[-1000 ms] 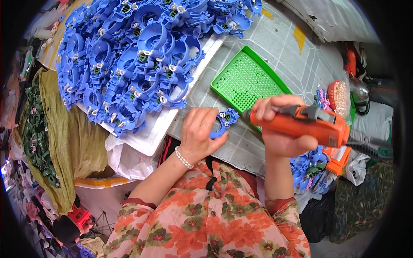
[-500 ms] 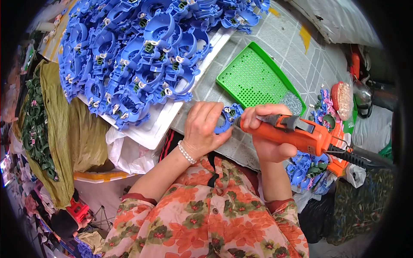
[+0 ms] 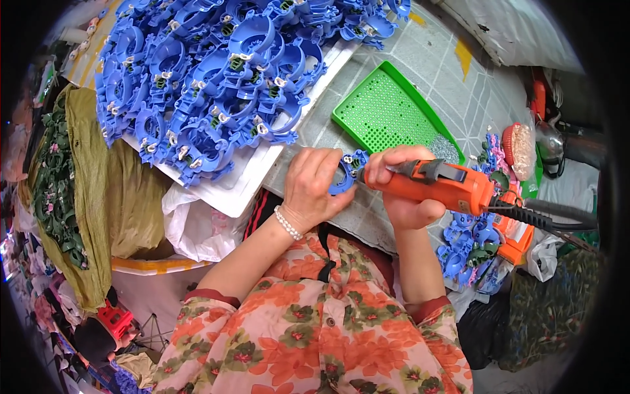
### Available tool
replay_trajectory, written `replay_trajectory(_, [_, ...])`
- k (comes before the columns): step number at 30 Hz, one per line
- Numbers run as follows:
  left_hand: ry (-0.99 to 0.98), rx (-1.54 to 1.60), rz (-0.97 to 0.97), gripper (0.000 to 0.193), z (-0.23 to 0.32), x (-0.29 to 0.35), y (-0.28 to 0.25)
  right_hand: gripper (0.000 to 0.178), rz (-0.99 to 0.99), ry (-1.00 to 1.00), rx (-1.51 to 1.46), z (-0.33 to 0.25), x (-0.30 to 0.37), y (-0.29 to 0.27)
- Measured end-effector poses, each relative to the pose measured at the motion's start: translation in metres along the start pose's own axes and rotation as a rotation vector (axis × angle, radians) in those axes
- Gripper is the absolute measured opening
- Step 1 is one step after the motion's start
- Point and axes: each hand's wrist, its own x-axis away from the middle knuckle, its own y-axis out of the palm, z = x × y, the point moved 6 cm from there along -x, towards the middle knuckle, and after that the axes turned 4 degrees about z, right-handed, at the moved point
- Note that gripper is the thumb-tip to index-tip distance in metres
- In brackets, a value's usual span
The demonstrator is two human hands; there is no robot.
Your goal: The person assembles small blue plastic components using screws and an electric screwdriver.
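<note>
Pinched in my left hand (image 3: 314, 187) is a blue ring-shaped plastic part (image 3: 344, 172) with small cast details. My right hand (image 3: 401, 207) is wrapped round an orange corded electric screwdriver (image 3: 453, 192), held nearly level with its cable trailing right. The driver's tip points left at the part and appears to touch it; my fingers hide the exact contact. Beyond my hands lies a green perforated tray (image 3: 380, 108), with small silvery screws (image 3: 443, 150) gathered in its near right corner.
A large heap of similar blue parts (image 3: 197, 85) fills a white tray (image 3: 236, 190) at the far left. More blue and pink pieces (image 3: 469, 240) lie right of my arm, beside a red-rimmed basket (image 3: 518, 151). An olive cloth sack (image 3: 98, 177) stands at left.
The screwdriver has shifted slightly left and up in the view, its tip still at the blue part. My left hand keeps its hold. The whole view has moved a little.
</note>
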Motion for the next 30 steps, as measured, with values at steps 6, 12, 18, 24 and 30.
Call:
replay_trajectory(6, [-0.012, 0.04, 0.008, 0.049, -0.007, 0.006, -0.006, 0.09, 0.055, -0.102, 0.006, -0.024, -0.002, -0.001])
replay_trajectory(12, [0.015, 0.187, 0.058, 0.052, 0.017, 0.028, -0.037, 0.089, 0.132, -0.111, 0.132, -0.042, -0.006, -0.019])
replay_trajectory(18, [-0.056, 0.145, 0.043, 0.055, 0.018, 0.08, -0.096, 0.079, 0.216, -0.074, 0.3, -0.04, -0.027, -0.045])
replay_trajectory(24, [-0.376, -0.174, 0.096, 0.05, -0.045, 0.157, -0.158, 0.066, 0.234, -0.103, 0.485, -0.041, -0.053, -0.052])
replay_trajectory(30, [-0.573, -0.4, 0.128, 0.048, -0.142, 0.243, -0.154, 0.06, 0.261, -0.051, 0.464, -0.042, -0.064, -0.059])
